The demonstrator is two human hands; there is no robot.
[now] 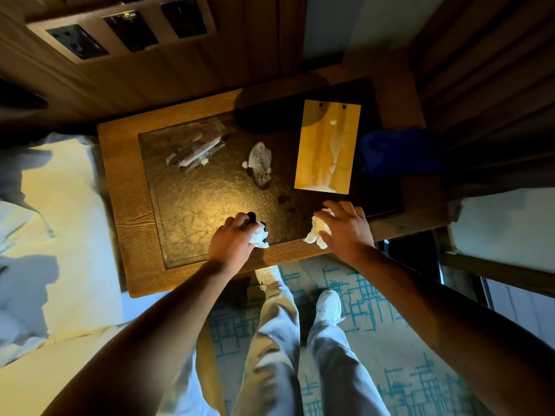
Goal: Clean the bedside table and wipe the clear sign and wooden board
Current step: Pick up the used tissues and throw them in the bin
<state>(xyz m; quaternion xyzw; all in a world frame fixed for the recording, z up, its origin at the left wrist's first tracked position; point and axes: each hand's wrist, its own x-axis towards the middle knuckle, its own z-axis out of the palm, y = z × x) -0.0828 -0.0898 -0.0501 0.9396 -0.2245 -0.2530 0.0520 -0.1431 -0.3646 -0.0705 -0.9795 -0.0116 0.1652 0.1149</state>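
Blue cloth (396,151) at table's right edge; patterned carpet (375,301) below.

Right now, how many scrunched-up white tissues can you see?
2. One tissue is gripped in the left hand; the other tissue lies under the right hand, near the table's front edge.

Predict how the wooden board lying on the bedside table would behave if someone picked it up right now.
The wooden board looks flat and rigid, so it should probably lift without bending. White foamy streaks run down its face, so it may feel slippery and could drip if tilted. It looks thin, so it is likely fairly light.
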